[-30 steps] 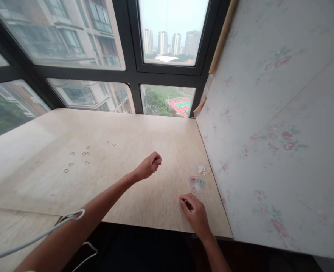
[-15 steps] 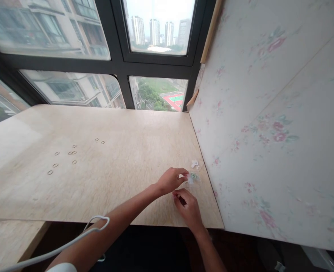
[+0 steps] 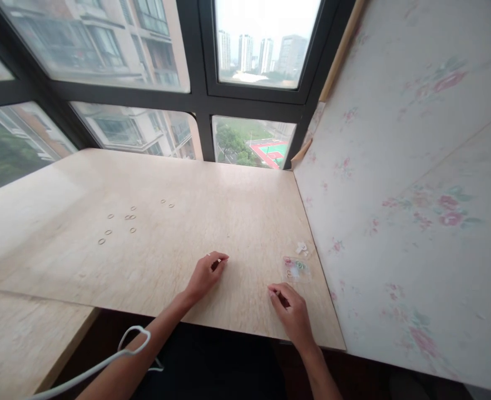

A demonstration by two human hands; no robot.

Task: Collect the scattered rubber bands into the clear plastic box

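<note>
My left hand is over the middle of the table, thumb and forefinger pinched together; anything between the tips is too small to make out. My right hand stays near the front edge at the right, its fingertips also pressed together, and what they hold, if anything, is hidden. Just beyond it lies a small clear plastic box with small green, red and tan rings inside. Neither hand touches this box. Several thin tan rings are scattered far to the left, among them one ring and another ring.
Small white plastic pieces lie behind the box, close to the flowered wall on the right. Dark-framed windows border the table's far side. A white cable loops over my left forearm.
My left hand has left the clear box and moved left, fingers pinched. The right hand keeps its pinch near the box. The view has turned slightly to the left.
</note>
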